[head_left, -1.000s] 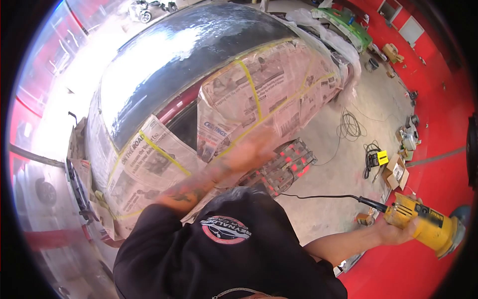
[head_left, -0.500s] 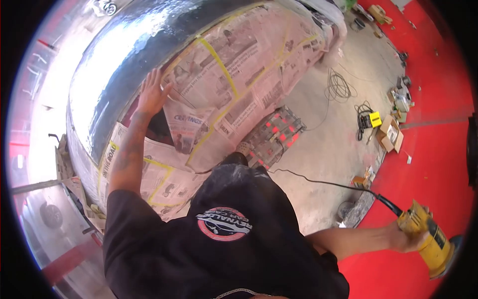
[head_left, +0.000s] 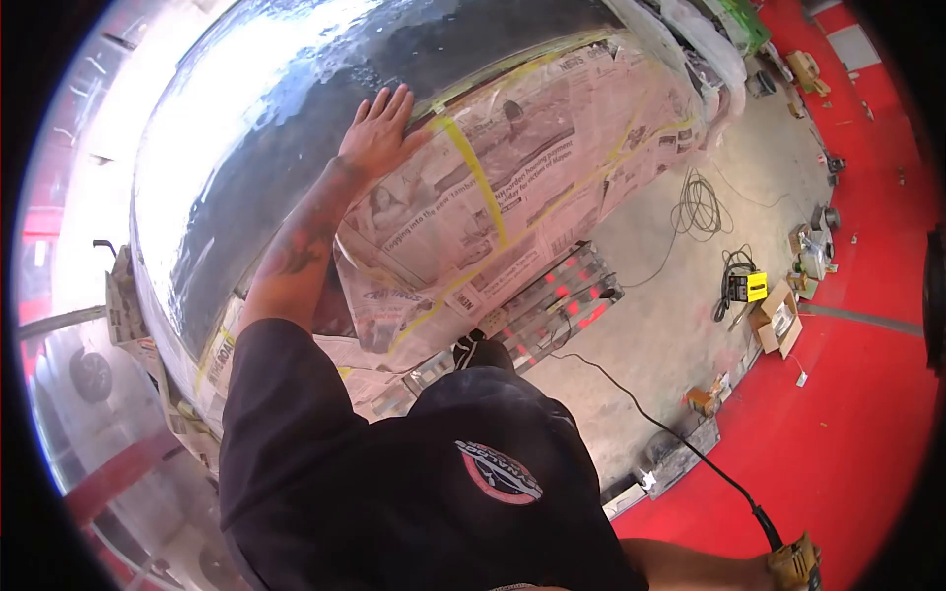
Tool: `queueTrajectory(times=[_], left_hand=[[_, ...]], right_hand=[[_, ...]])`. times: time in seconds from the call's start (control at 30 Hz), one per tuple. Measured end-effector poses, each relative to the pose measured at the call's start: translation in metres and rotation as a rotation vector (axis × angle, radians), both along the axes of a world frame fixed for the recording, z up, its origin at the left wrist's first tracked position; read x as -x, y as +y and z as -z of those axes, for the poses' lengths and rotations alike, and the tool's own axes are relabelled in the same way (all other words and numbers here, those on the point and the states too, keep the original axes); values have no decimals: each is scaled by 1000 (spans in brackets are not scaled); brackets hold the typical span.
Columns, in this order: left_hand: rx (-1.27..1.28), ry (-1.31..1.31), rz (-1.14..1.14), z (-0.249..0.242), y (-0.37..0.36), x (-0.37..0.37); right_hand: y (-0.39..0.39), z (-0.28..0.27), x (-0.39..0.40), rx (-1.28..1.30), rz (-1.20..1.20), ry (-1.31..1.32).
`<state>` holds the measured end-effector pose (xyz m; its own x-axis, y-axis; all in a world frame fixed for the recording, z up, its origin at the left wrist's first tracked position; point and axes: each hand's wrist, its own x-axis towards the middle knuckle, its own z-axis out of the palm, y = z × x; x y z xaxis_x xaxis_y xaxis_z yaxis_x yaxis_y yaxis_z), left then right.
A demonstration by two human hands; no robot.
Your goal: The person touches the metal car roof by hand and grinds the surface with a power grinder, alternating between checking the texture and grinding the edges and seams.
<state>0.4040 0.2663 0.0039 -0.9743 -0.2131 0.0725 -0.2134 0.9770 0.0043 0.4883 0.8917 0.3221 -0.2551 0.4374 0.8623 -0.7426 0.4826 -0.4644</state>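
Note:
My left hand point(head_left: 379, 135) lies flat with fingers spread on the edge of the dark, glossy car roof point(head_left: 325, 98). Just below it, newspaper masking point(head_left: 473, 187) covers the car's side, held by yellow tape point(head_left: 476, 182). One sheet hangs loose by a dark window opening point(head_left: 333, 305). At the bottom right edge, my right hand point(head_left: 757, 573) grips a yellow power sander point(head_left: 794, 561), away from the car. Most of the sander and of that hand is cut off by the frame. A black cord point(head_left: 680, 438) runs from the tool toward my feet.
A grey platform with red patches point(head_left: 562, 295) lies beside the car, under my foot point(head_left: 481, 352). Coiled cable point(head_left: 700, 212), a yellow-and-black device point(head_left: 747, 286) and an opened cardboard box point(head_left: 778, 320) are on the floor. Red flooring point(head_left: 847, 414) borders the concrete.
My left hand has moved forward and right along the roof edge. My right hand and the sander have dropped lower, partly out of view. The view and my body have shifted.

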Motion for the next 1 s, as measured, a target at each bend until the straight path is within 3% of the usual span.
queueTrajectory(times=[0.27, 0.5, 0.6, 0.73, 0.8, 0.93, 1.0], left_hand=[[55, -43, 30, -8, -2, 2], [47, -22, -5, -10, 8, -11], [44, 153, 9, -11, 30, -5], [-807, 348, 526, -18, 87, 30], [-1216, 215, 691, -28, 114, 55], [-1619, 134, 839, -44, 127, 95], [-1921, 32, 939, -38, 121, 111]], right_hand=[[-40, -10, 26, -34, -44, -28], [-51, 11, 50, -221, -161, -430], [-66, 32, 73, -245, -268, -569], [-114, 74, 110, -181, -591, -844], [-162, 100, 131, -158, -694, -963], [-248, 158, 178, -274, -985, -1110], [-291, 182, 191, -309, -963, -1250]])
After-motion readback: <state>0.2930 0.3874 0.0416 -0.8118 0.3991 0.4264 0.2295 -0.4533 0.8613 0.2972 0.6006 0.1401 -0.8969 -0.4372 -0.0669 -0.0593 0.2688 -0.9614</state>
